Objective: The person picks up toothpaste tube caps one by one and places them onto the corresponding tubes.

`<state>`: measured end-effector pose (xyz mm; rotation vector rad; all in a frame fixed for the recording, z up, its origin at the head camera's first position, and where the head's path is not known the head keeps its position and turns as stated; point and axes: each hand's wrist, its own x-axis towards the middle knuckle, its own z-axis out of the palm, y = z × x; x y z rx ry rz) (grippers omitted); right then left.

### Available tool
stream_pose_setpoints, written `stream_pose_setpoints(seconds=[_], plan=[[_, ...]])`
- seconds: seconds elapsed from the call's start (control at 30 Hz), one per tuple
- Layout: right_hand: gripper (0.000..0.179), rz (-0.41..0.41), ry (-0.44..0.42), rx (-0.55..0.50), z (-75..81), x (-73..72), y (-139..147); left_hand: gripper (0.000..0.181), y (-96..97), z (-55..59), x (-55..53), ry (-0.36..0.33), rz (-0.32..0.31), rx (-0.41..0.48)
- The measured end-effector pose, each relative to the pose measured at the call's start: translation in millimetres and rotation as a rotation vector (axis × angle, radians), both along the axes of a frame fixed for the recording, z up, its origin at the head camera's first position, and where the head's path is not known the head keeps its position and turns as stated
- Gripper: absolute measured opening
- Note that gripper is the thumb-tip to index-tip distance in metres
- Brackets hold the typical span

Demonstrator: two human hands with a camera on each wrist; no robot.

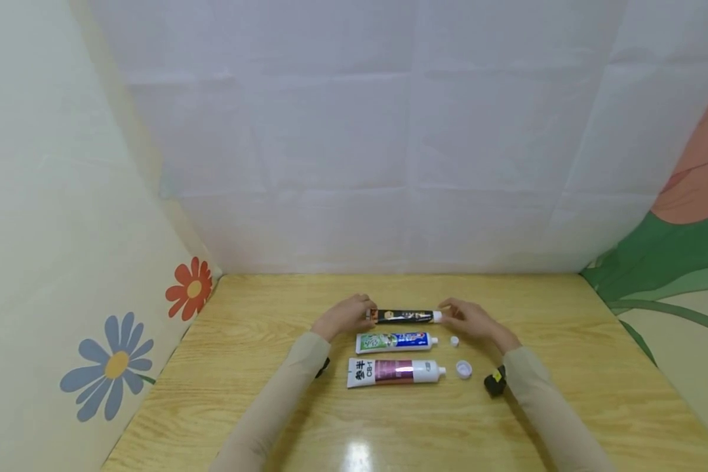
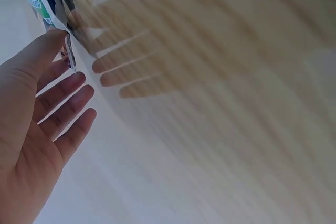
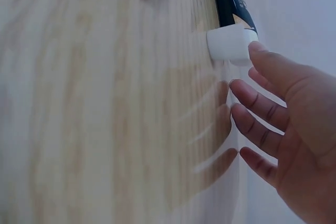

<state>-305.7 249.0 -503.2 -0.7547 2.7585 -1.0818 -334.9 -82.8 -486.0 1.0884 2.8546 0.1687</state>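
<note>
A black toothpaste tube with a white cap lies farthest back in a row of three. My left hand pinches its flat tail end between thumb and index finger; the other fingers are spread loosely. At the other end, my right hand has its thumb at the cap's edge, its fingers apart and gently bent. Nearer to me lies a green and blue toothpaste tube, uncapped. Nearest is a larger white and purple toothpaste tube, also uncapped.
A small white cap lies right of the green and blue tube's nozzle. Beside the purple tube's nozzle is a wider white cap. The wooden table meets a white cloth backdrop behind and flowered panels at the sides.
</note>
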Motion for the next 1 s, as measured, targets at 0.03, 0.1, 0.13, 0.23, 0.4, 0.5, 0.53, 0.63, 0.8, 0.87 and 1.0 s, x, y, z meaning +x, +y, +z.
stream_pose_setpoints(seconds=[0.03,0.1,0.13,0.23,0.4,0.5,0.53,0.63,0.8,0.87,1.0], plan=[[0.039,0.004,0.010,-0.003,0.3,0.6,1.2,0.049,-0.7,1.0,0.8,0.002,0.001,0.003],[0.038,0.009,0.019,-0.017,1.1,1.9,3.3,0.050,-1.6,2.1,2.3,0.012,-0.003,0.010],[0.039,0.011,0.023,-0.021,1.6,2.6,4.4,0.051,-2.0,2.3,2.8,0.018,-0.006,0.012],[0.038,0.020,0.035,-0.035,1.8,3.2,7.9,0.052,-2.2,1.8,3.6,0.033,-0.018,0.012],[0.036,0.007,0.045,-0.035,1.9,4.8,14.6,0.052,-2.2,1.5,5.6,0.060,-0.041,0.024],[0.034,-0.001,0.041,-0.044,2.1,7.0,18.4,0.051,-3.3,0.8,6.8,0.091,-0.063,0.032],[0.033,-0.002,0.040,-0.051,1.7,7.5,19.6,0.051,-3.8,0.2,7.1,0.104,-0.071,0.031],[0.031,0.001,0.044,-0.057,-0.2,8.4,23.0,0.050,-5.0,-1.5,8.1,0.137,-0.099,0.039],[0.028,0.014,0.023,-0.059,0.5,11.9,26.2,0.048,-5.9,-0.4,12.4,0.173,-0.142,0.061],[0.029,0.018,0.004,-0.046,2.2,14.3,26.7,0.047,-6.0,0.5,14.2,0.186,-0.160,0.062],[0.031,0.025,-0.037,-0.025,5.2,18.5,27.4,0.045,-5.8,1.1,17.5,0.205,-0.208,0.062]])
